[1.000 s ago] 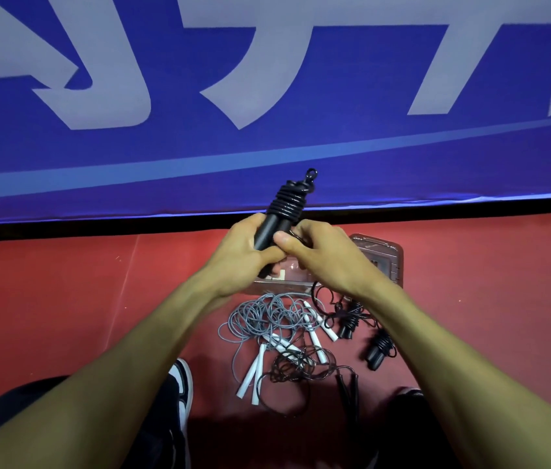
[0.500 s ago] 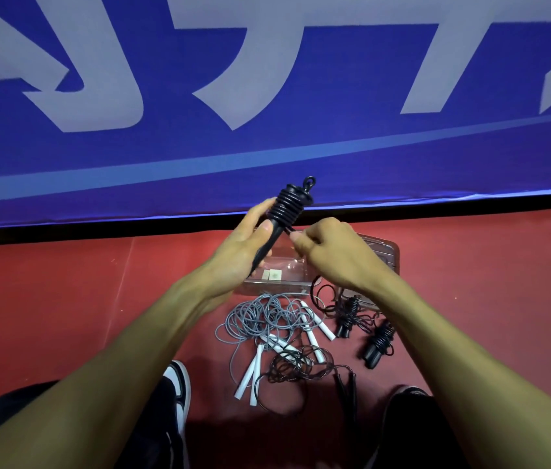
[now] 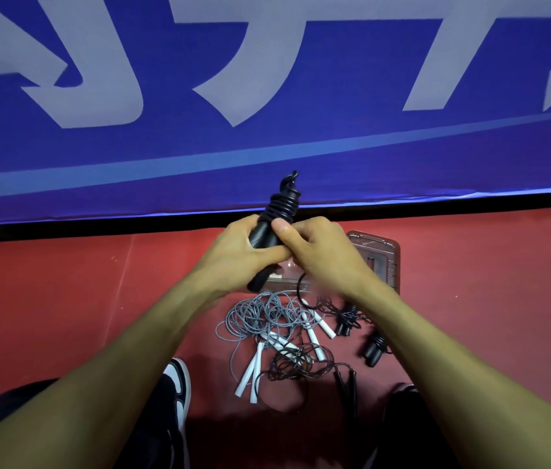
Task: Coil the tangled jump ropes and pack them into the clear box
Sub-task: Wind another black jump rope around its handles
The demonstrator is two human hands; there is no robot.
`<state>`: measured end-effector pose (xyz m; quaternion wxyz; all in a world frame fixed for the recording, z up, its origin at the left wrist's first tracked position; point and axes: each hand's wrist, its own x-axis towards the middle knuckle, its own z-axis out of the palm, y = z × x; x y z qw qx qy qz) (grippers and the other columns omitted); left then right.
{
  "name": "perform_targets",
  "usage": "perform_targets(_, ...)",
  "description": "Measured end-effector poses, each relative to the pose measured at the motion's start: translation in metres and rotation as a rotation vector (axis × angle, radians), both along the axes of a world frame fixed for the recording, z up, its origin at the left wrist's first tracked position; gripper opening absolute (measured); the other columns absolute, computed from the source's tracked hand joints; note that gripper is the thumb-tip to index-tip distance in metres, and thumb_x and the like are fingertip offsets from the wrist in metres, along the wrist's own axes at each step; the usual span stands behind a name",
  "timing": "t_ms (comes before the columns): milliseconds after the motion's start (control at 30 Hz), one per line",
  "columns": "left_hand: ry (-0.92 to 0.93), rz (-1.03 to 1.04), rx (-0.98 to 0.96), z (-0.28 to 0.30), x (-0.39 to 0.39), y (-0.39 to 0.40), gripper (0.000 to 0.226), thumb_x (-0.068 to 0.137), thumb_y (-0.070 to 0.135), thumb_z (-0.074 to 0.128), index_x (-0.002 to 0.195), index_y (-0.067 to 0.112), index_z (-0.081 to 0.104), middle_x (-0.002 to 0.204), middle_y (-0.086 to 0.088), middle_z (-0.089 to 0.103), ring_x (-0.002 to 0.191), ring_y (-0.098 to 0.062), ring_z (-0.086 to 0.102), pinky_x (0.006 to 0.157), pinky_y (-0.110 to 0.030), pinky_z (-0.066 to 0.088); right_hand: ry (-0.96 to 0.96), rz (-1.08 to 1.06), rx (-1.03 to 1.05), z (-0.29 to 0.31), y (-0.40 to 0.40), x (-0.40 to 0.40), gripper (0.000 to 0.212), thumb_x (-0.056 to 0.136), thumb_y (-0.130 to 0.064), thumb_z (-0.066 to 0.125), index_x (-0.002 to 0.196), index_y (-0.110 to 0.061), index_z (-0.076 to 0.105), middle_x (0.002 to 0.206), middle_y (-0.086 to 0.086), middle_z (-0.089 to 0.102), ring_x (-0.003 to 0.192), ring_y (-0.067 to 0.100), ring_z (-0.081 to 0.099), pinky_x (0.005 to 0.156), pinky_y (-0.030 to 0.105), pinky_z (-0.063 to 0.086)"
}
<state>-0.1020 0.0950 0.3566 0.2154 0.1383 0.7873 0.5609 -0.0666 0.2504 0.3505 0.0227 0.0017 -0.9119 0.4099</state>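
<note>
where the 2 hands meet above the red floor (image 3: 64, 299), a black jump rope (image 3: 276, 214) stands tilted, its cord wound in tight glossy turns round the upper end of its handles, a small loop sticking out on top. against 0.5 s ago, the right hand (image 3: 321, 255) has closed in onto the handles and the left thumb now lies across them. the left hand (image 3: 240, 255) grips the handles from the left; the right hand wraps them too, thumb up near the coil. the clear box (image 3: 382, 262) sits behind the right wrist. loose grey ropes with white handles (image 3: 267, 319) and black ropes (image 3: 301, 363) lie below.
</note>
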Motion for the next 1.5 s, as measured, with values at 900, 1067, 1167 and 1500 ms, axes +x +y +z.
perform_targets(900, -0.008, -0.004, 0.145, -0.001, -0.001, 0.004, 0.010, 0.105, 0.020, 0.046, 0.105, 0.019, 0.056, 0.085, -0.004, 0.053, 0.068, -0.012, 0.051, 0.060, -0.023, 0.048, -0.117, -0.080, 0.030, -0.005, 0.015, -0.003, 0.035, 0.102, -0.029, 0.055, 0.078, -0.004, 0.061, 0.073, 0.016, 0.069, 0.074, 0.033, 0.063, 0.065, 0.035, 0.047)
perform_targets(1067, 0.022, -0.008, 0.078, -0.008, 0.000, 0.002, 0.047, 0.077, 0.032, 0.069, 0.121, 0.016, 0.062, 0.104, -0.013, 0.069, 0.086, -0.011, 0.060, 0.080, -0.029, 0.048, -0.155, -0.043, 0.113, -0.005, 0.010, -0.002, 0.033, 0.101, -0.025, 0.054, 0.075, -0.004, 0.057, 0.070, 0.011, 0.066, 0.071, 0.030, 0.061, 0.060, 0.035, 0.043)
perform_targets(1167, 0.054, 0.026, 0.036, -0.009, -0.002, 0.002, 0.034, 0.078, 0.032, 0.076, 0.103, 0.010, 0.069, 0.078, -0.006, 0.064, 0.069, -0.015, 0.058, 0.067, -0.037, 0.051, -0.148, -0.017, 0.040, 0.003, 0.007, -0.001, 0.040, 0.104, -0.024, 0.047, 0.068, -0.007, 0.055, 0.064, 0.008, 0.061, 0.059, 0.022, 0.053, 0.058, 0.035, 0.042)
perform_targets(1500, 0.514, 0.034, -0.324, -0.003, 0.002, 0.000, 0.053, 0.073, 0.035, 0.086, 0.086, 0.013, 0.039, 0.062, 0.007, 0.053, 0.054, -0.007, 0.048, 0.052, -0.019, 0.036, -0.090, 0.041, -0.121, 0.003, 0.003, 0.002, 0.051, 0.103, -0.051, 0.044, 0.072, -0.015, 0.062, 0.060, -0.006, 0.055, 0.053, 0.007, 0.044, 0.060, 0.030, 0.036)
